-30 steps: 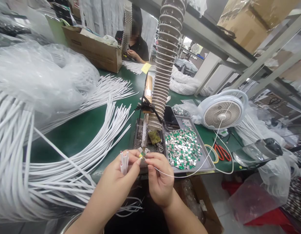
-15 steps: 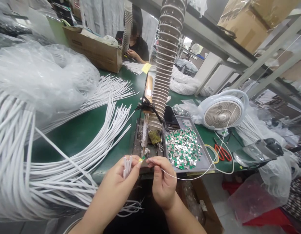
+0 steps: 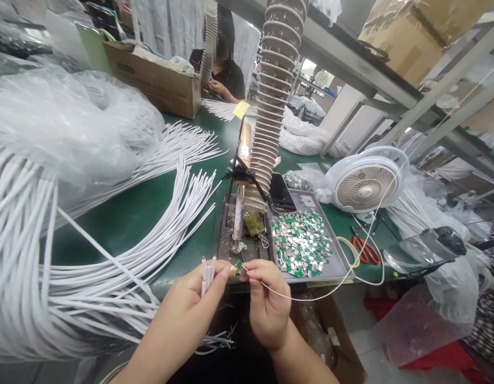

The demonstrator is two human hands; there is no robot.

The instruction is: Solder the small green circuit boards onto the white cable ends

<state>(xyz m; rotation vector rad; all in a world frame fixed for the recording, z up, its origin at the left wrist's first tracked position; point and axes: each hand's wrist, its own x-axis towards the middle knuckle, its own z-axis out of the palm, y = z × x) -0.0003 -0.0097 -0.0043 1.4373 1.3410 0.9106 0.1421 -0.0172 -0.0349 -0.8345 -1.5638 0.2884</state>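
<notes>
My left hand [image 3: 196,298] is closed around several white cables [image 3: 209,273] whose stripped ends point up. Between its thumb and forefinger is a small green circuit board [image 3: 238,264] with something yellow beside it. My right hand [image 3: 269,304] pinches a thin solder wire [image 3: 284,295], its end close to the board. Just above both hands, a soldering iron [image 3: 244,146] is fixed tip down over a dark tray [image 3: 226,234]. The board sits a little below the tip, seemingly apart from it.
A grey tray [image 3: 342,266] of small green-and-silver boards lies to the right, with red-handled pliers [image 3: 366,250] and a fan [image 3: 365,186] beyond. White cable bundles [image 3: 162,240] fill the left. A ribbed hose [image 3: 276,90] hangs centrally. Another person [image 3: 231,74] sits opposite.
The small board has shifted slightly right and down from under the iron's tip. The right hand has moved slightly with the solder wire, whose loop sags lower.
</notes>
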